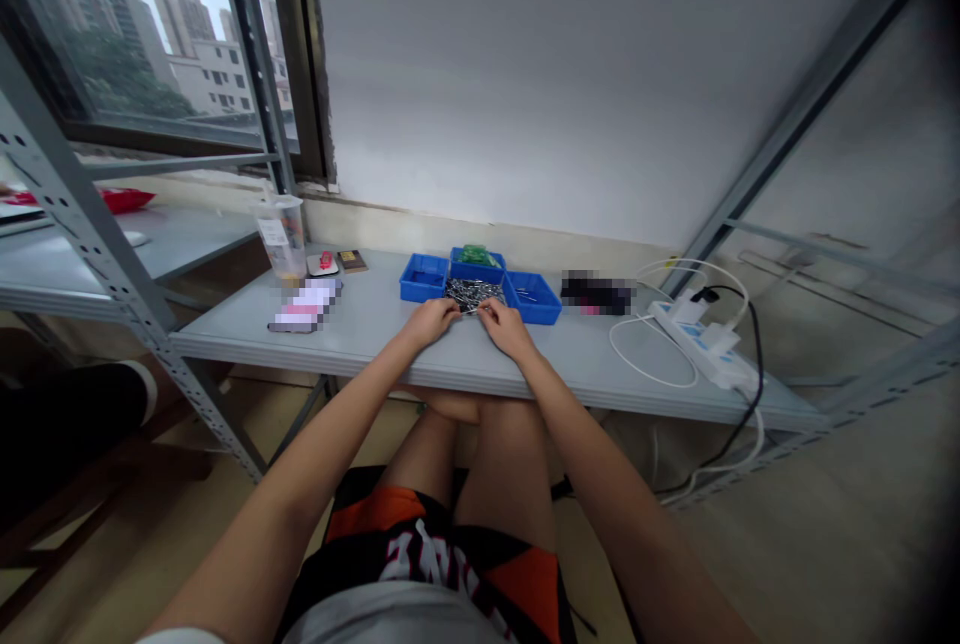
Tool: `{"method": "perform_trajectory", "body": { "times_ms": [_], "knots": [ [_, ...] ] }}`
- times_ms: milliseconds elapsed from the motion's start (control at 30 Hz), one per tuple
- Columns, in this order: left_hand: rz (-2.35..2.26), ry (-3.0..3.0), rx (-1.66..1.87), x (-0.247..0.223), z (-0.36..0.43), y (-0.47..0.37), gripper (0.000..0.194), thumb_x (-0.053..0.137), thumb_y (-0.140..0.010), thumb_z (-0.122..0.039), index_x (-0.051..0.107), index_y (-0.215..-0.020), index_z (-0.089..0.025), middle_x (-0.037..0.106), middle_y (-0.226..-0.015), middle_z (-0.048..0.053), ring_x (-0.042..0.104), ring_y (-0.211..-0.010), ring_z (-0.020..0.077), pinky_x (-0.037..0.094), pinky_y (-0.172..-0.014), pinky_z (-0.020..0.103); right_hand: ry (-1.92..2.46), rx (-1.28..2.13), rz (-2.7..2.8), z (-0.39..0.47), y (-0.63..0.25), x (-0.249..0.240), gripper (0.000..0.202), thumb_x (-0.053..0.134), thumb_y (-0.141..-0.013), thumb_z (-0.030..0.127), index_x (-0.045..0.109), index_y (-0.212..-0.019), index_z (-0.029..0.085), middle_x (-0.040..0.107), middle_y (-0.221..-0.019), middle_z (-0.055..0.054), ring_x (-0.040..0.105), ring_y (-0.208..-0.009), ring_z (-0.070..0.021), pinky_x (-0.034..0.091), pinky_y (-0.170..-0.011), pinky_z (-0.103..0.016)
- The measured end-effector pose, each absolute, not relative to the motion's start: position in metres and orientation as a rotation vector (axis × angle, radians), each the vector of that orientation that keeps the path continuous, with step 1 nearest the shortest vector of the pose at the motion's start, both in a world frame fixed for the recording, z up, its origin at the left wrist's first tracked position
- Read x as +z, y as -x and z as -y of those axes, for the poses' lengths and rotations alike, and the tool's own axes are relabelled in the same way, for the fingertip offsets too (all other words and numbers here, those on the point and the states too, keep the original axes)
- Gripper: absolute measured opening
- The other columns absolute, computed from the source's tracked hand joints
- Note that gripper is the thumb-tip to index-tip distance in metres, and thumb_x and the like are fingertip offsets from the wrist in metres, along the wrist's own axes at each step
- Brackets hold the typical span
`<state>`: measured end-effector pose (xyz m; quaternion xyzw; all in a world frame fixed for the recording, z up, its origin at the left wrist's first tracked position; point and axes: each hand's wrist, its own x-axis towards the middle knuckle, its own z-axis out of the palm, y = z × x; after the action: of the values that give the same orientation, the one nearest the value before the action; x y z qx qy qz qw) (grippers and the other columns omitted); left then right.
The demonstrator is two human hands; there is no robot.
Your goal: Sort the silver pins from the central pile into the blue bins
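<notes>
A heap of small, thin silver metal pieces (475,293) lies between the blue bins; they are too small to name. At its near left edge is my left hand (433,322), thumb and fingers pressed together. My right hand (504,326) mirrors it at the near right edge, its fingertips also pinched. A thin pale piece seems to show between the two hands, but I cannot tell which hand holds it. Around the heap stand a left blue bin (411,292), a back blue bin holding green items (474,254), and a right blue bin (541,312) with a few thin pieces inside.
A plastic cup (281,239), a phone (306,307) and a small red item (325,261) are on the left of the grey table (360,324). To the right are a blurred dark object (598,294) and a white power strip (705,344) with loose cables. Metal posts flank the table.
</notes>
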<state>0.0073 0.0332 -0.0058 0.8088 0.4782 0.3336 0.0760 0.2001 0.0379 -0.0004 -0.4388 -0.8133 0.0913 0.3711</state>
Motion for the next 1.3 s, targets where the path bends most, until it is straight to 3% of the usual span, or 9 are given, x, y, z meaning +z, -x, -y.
{"method": "perform_trajectory", "body": {
  "times_ms": [1300],
  "knots": [
    [-1.328,-2.426,1.225,-0.0030,-0.0330,-0.0090,0.019,0.048,-0.089,-0.026,0.065,-0.088,-0.016,0.067,-0.091,0.007,0.061,-0.085,0.0182,0.046,-0.080,0.027,1.101,0.296,2.179,-0.0376,-0.1995,-0.0032,0.014,0.051,-0.083,0.021,0.064,-0.090,0.018,0.063,-0.067,0.000,0.053,-0.059,-0.0131,0.037,-0.060,-0.022]
  ]
}}
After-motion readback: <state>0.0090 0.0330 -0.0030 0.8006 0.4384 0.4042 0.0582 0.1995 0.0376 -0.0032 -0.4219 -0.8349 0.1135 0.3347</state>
